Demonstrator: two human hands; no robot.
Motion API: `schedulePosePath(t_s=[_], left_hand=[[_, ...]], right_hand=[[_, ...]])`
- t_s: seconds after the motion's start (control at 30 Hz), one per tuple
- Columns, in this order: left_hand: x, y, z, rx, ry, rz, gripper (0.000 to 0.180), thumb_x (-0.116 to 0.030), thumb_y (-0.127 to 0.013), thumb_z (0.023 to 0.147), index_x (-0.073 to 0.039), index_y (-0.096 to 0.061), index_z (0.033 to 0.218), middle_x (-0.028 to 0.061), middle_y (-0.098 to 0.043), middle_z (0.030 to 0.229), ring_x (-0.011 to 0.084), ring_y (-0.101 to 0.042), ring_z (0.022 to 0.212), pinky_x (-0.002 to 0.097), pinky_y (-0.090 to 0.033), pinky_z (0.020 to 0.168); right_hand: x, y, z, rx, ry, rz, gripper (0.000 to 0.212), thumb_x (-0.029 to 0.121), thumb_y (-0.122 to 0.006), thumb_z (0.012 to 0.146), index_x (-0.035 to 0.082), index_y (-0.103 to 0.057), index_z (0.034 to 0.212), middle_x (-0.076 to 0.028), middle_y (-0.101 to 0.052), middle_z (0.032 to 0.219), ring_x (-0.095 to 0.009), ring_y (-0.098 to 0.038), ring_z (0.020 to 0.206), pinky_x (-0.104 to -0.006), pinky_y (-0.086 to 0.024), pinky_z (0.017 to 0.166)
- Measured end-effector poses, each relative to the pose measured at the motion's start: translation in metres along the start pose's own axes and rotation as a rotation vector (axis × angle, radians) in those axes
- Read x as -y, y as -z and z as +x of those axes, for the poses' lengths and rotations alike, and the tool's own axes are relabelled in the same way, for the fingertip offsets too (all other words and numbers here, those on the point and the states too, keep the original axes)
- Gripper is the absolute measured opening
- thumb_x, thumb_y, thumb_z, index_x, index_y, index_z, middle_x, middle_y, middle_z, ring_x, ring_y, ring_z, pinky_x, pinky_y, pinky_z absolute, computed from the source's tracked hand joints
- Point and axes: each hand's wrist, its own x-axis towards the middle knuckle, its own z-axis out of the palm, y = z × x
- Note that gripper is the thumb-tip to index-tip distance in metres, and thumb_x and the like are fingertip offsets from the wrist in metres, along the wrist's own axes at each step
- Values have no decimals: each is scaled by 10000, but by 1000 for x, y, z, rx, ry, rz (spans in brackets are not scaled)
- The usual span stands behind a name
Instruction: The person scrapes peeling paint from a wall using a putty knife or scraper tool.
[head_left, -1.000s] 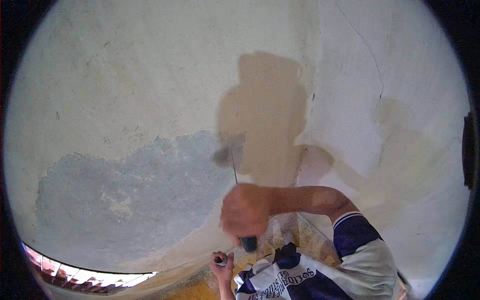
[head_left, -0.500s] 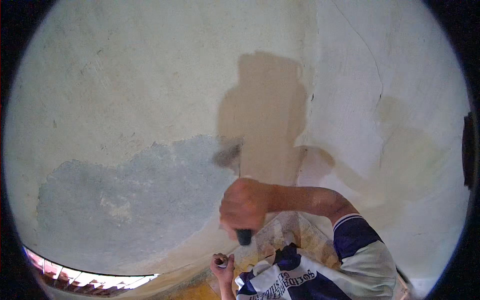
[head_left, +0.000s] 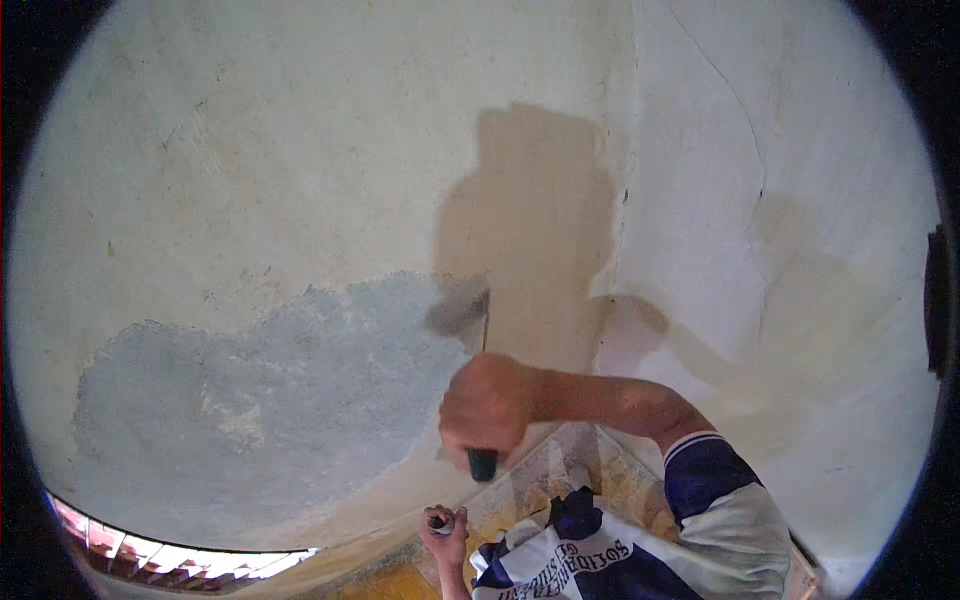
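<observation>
Cream, scuffed wall (head_left: 300, 150) surrounds a ragged-edged, grey patch (head_left: 280, 400). The right hand (head_left: 487, 405) is clamped on a thin-bladed tool (head_left: 482, 465) with a rounded dark handle, near the patch's right edge; the left hand (head_left: 449, 541) curls around a small round-ended object (head_left: 437, 523).

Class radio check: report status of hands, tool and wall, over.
Right hand gripping thin-bladed tool. Left hand closed around dark-ended object, kind unclear. Blade near right end of grey wall patch, contact unclear. Shadow falls there.
</observation>
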Motion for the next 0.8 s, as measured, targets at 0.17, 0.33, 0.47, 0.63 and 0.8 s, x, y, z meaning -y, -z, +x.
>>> schedulePosePath(t_s=[0.17,0.33,0.47,0.63,0.8], left_hand=[[-1,-1,0,-30,49,24,337,87,-667,730,-87,-379,742,14,-447,663,64,-429,516,213,-375,412],[0,3,-5,-35,45,-51,335,83,-669,731,-86,-380,740,13,-452,667,65,-446,519,212,-377,411],[-4,1,-5,-53,9,9,335,85,-667,731,-87,-380,737,11,-452,664,67,-449,513,219,-379,410],[2,8,-9,-89,18,48,335,96,-663,723,-89,-383,737,10,-447,662,67,-452,536,217,-375,420],[15,6,-10,-47,32,-41,335,93,-668,723,-88,-385,724,6,-444,663,70,-407,577,212,-368,515]], right_hand=[[15,16,20,319,62,55,324,373,-692,459,155,-529,636,-20,-570,623,-256,-579,530,-392,-429,437],[32,-1,12,85,136,59,304,371,-669,477,148,-543,642,-31,-568,622,-257,-583,542,-388,-435,453],[23,-3,9,208,23,211,303,370,-670,479,153,-536,642,-32,-546,603,-254,-585,548,-387,-440,456],[38,10,18,47,193,103,303,373,-665,502,148,-537,659,-36,-543,609,-250,-571,530,-387,-425,445],[-2,5,7,7,-39,-22,279,365,-671,508,170,-539,658,-19,-568,639,-251,-575,537,-388,-421,441]])
